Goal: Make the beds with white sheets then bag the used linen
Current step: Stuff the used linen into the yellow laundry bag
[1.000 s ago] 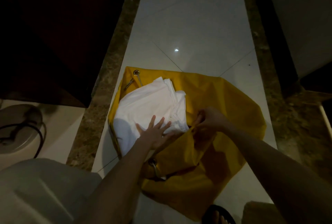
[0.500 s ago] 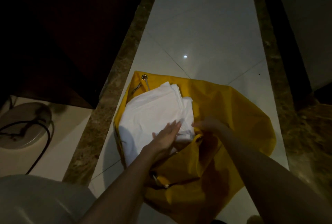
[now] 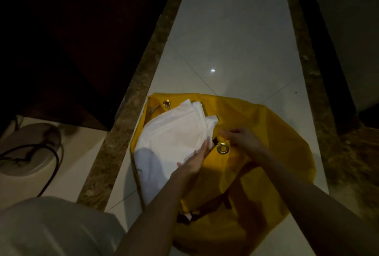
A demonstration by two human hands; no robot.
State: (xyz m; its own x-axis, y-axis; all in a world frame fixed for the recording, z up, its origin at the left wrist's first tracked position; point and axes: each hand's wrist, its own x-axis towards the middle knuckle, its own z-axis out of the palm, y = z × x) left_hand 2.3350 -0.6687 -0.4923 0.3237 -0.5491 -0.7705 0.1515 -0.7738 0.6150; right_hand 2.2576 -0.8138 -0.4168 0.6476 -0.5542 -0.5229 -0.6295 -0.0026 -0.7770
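Note:
A yellow laundry bag (image 3: 266,132) with brass eyelets lies open on the pale tiled floor. Folded white linen (image 3: 174,132) sits in its mouth, its upper left part sticking out. My left hand (image 3: 194,159) lies flat with straight fingers against the right edge of the linen, at the bag's opening. My right hand (image 3: 242,138) pinches the yellow rim of the bag just above an eyelet (image 3: 223,148), holding that edge up.
A dark wooden panel (image 3: 71,50) fills the left. A brown stone strip (image 3: 133,116) borders the tiles on the left, another (image 3: 313,95) on the right. A round lamp base (image 3: 26,151) with a black cord stands lower left.
My left hand's fingers closed together and slid right, to the linen's edge. My right hand pulled the bag rim up, exposing an eyelet. The camera came closer.

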